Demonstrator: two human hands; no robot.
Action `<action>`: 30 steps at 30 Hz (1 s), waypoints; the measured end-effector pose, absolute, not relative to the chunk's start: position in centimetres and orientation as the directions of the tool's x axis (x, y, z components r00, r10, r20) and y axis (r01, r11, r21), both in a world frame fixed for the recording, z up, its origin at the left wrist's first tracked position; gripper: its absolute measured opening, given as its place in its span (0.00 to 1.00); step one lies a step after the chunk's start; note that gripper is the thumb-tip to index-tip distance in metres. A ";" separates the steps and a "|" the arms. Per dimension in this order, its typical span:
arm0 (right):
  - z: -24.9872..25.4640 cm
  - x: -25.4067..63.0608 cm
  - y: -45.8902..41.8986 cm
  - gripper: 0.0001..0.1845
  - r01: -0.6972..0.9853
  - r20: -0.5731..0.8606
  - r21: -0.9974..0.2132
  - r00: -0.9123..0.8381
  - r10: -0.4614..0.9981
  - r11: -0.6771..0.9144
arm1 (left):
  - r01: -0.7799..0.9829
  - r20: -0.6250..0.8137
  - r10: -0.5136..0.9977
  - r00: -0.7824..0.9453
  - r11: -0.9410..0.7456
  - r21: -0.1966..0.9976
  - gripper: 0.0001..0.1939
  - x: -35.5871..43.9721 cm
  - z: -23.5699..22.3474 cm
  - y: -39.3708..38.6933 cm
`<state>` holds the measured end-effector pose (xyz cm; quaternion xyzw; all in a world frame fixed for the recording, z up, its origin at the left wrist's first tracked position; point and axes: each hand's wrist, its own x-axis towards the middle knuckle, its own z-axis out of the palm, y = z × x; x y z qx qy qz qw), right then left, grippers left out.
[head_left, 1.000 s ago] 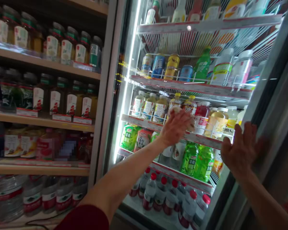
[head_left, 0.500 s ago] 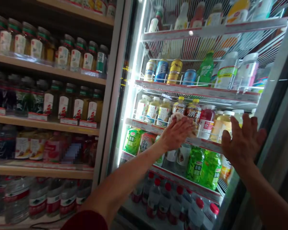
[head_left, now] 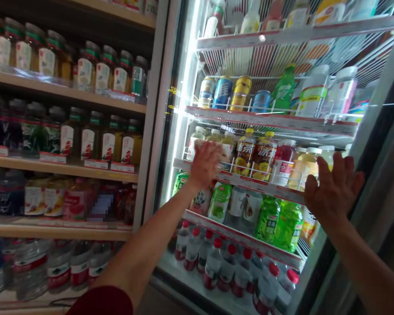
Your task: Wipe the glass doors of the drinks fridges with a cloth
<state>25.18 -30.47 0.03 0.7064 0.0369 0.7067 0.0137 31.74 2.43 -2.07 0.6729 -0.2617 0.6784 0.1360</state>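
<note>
A pale, crumpled cloth [head_left: 199,143] is on the clear glass door [head_left: 166,262] of a tall lit refrigerator, in front of the left part of its middle shelf. Most of it is hidden under the person's left hand [head_left: 206,164], which lies over it with stretched, slightly blurred fingers; whether the fingertips pinch the cloth, one cannot tell. The right hand [head_left: 335,188] is open, fingers spread, near the door's right edge; its contact with the glass is not clear.

Behind the glass, just right of the left hand, stand two brown plastic tea bottles with yellow caps [head_left: 244,151]. On the shelf below are large bright green plastic bottles [head_left: 289,225], and at the bottom clear plastic bottles with red caps [head_left: 213,264]. Above, a golden metal can [head_left: 240,93] stands beside blue ones. To the left, wooden shelves [head_left: 65,89] carry rows of bottled drinks.
</note>
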 end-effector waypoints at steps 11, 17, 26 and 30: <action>-0.8 25.1 -30.2 0.28 0.039 0.992 0.106 -0.079 0.103 -0.994 | -0.468 0.925 -0.359 -0.123 -0.801 -0.373 0.23 31.2 -5.3 1.6; -1.1 25.0 -30.0 0.29 0.043 0.994 0.102 -0.055 0.099 -0.994 | -0.397 0.978 0.155 -0.142 -0.914 0.087 0.24 32.3 -5.2 4.2; -1.8 24.6 -30.4 0.26 0.015 0.988 0.147 -0.058 0.146 -0.989 | -0.452 0.931 -0.314 -0.187 -0.814 -0.366 0.25 30.4 -7.9 -0.5; -2.0 24.3 -30.0 0.26 0.018 0.992 0.121 -0.038 0.120 -0.993 | -0.458 0.984 -0.098 -0.148 -0.875 -0.156 0.26 31.1 -7.5 1.3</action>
